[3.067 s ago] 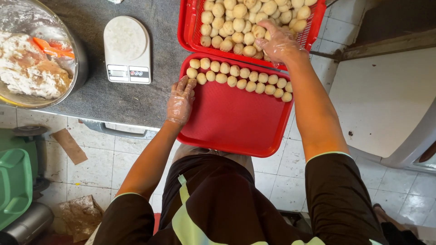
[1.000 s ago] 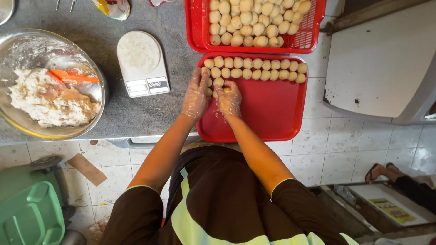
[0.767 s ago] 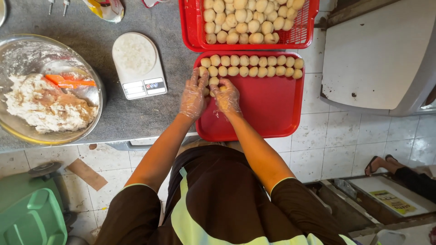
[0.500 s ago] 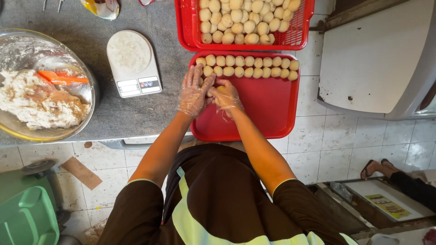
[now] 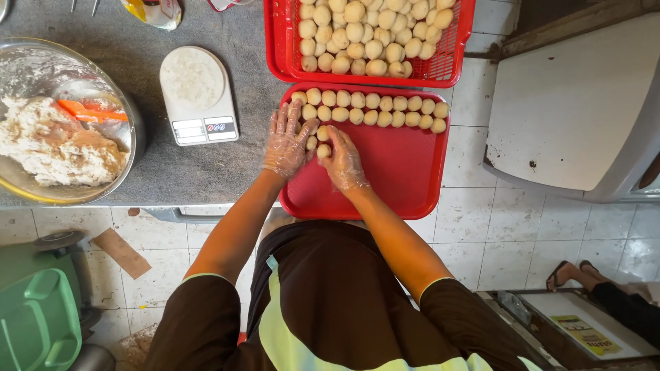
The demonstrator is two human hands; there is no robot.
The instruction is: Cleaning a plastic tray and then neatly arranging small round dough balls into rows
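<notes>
A flat red tray [image 5: 385,178] lies at the counter's edge with two rows of small pale dough balls [image 5: 385,110] along its far side. Both hands wear thin clear gloves. My left hand [image 5: 287,141] rests with fingers spread at the tray's left edge, beside a few loose dough balls [image 5: 322,141]. My right hand [image 5: 342,159] touches those balls from the right, fingers curled against them. Beyond the tray stands a red basket [image 5: 275,48] heaped with several more dough balls [image 5: 371,34].
A white kitchen scale [image 5: 198,96] sits left of the tray on the grey counter [image 5: 185,172]. A large bowl [image 5: 130,130] of dough with an orange scraper [image 5: 89,110] is far left. Green crate [image 5: 34,323] below left; white appliance [image 5: 570,110] right; another person's foot [image 5: 570,275].
About three seconds ago my right hand was in the basket; it has come down to the flat tray. Since one second ago both hands stay at the loose balls by the tray's left edge.
</notes>
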